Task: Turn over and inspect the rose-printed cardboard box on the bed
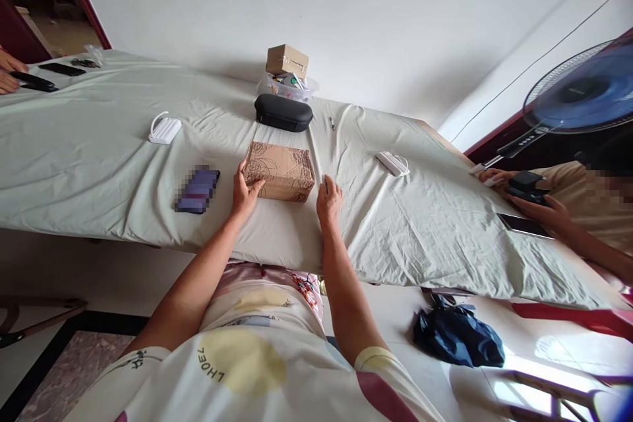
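Observation:
A cardboard box (279, 171) covered in dark swirling line drawings sits on the cloth-covered table in front of me. Its left side is in the grip of my left hand (244, 192), with the thumb over the near edge. Just right of the box, my right hand (330, 199) rests on the cloth with curled fingers. A thin dark pen-like thing (326, 183) pokes out of them; most of it is hidden. Behind the box lies a black zip case (283, 112), and to its right a small dark-and-light stick (332, 123).
A phone (198, 190) and a white power bank (165, 130) lie to the left; another white power bank (393, 163) lies right. A plastic tub (287, 87) bearing a small carton (287, 60) stands by the wall. Co-workers' hands show at both sides, near a fan (583, 89).

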`<state>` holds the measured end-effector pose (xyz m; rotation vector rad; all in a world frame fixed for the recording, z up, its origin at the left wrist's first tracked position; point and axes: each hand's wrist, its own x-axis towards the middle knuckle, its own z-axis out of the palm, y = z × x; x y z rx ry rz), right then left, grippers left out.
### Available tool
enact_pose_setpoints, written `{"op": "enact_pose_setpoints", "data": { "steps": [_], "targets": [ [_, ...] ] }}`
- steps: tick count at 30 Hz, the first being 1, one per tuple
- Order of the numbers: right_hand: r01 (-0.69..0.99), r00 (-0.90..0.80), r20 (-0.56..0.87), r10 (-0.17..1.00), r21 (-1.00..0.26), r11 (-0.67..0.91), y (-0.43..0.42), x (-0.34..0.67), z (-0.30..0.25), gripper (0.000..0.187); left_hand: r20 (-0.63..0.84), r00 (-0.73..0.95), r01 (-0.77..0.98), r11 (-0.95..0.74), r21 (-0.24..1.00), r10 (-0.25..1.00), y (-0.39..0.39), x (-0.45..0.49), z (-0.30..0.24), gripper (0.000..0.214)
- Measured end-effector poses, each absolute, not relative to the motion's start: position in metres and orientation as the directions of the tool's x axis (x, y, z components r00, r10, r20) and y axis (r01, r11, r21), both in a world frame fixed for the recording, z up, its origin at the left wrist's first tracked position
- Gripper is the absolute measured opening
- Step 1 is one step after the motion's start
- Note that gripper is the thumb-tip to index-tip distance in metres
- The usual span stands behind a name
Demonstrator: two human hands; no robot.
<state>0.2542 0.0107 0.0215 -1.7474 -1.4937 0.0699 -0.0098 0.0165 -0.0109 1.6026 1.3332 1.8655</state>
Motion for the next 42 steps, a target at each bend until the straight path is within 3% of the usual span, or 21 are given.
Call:
{"op": "enact_pose_setpoints", "data": {
  "steps": [2, 5, 10, 13, 15, 18, 21, 24, 30, 35, 42],
  "targets": [
    [0.859, 0.341, 0.355, 0.870, -0.493, -0.135, 0.012, 0.259, 0.023, 0.047, 0.574, -0.303, 0.293, -0.499, 0.816, 0.760, 0.017, -0.010, -0.010, 0.078],
    [0.888, 0.330, 0.217, 0.919, -0.403, -0.224, 0.009, 0.261, 0.025, 0.042, 0.575, -0.311, 0.290, -0.501, 0.816, 0.757, 0.017, -0.011, -0.010, 0.078],
    [0.896, 0.304, 0.214, 0.928, -0.396, -0.203, 0.003, 0.256, 0.022, 0.033, 0.585, -0.310, 0.296, -0.508, 0.809, 0.750, 0.019, -0.011, -0.011, 0.078],
    [0.861, 0.345, 0.230, 0.910, -0.464, -0.209, 0.002, 0.252, 0.019, 0.039, 0.584, -0.309, 0.290, -0.510, 0.810, 0.751, 0.019, -0.010, -0.012, 0.079],
    [0.810, 0.376, 0.290, 0.880, -0.565, -0.160, 0.003, 0.251, 0.018, 0.041, 0.578, -0.310, 0.285, -0.506, 0.814, 0.755, 0.019, -0.010, -0.012, 0.079],
    [0.702, 0.404, 0.486, 0.775, -0.708, 0.078, 0.003, 0.249, 0.020, 0.026, 0.568, -0.308, 0.289, -0.493, 0.820, 0.763, 0.019, -0.010, -0.011, 0.081],
    [0.589, 0.441, 0.651, 0.617, -0.729, 0.349, -0.005, 0.246, 0.021, 0.025, 0.572, -0.297, 0.311, -0.489, 0.815, 0.765, 0.019, -0.011, -0.010, 0.084],
    [0.517, 0.416, 0.699, 0.582, -0.708, 0.481, -0.020, 0.240, 0.017, 0.031, 0.574, -0.275, 0.314, -0.492, 0.812, 0.772, 0.020, -0.014, -0.009, 0.085],
    [0.498, 0.223, 0.718, 0.659, -0.665, 0.556, -0.044, 0.225, 0.013, 0.040, 0.571, -0.259, 0.307, -0.494, 0.813, 0.779, 0.021, -0.017, -0.010, 0.085],
    [0.492, 0.148, 0.733, 0.664, -0.637, 0.594, -0.044, 0.220, 0.019, 0.033, 0.576, -0.264, 0.324, -0.491, 0.808, 0.774, 0.022, -0.019, -0.010, 0.083],
    [0.654, 0.143, 0.642, 0.753, -0.633, 0.415, -0.039, 0.220, 0.023, 0.033, 0.588, -0.275, 0.339, -0.496, 0.800, 0.761, 0.024, -0.021, -0.011, 0.080]
  ]
}}
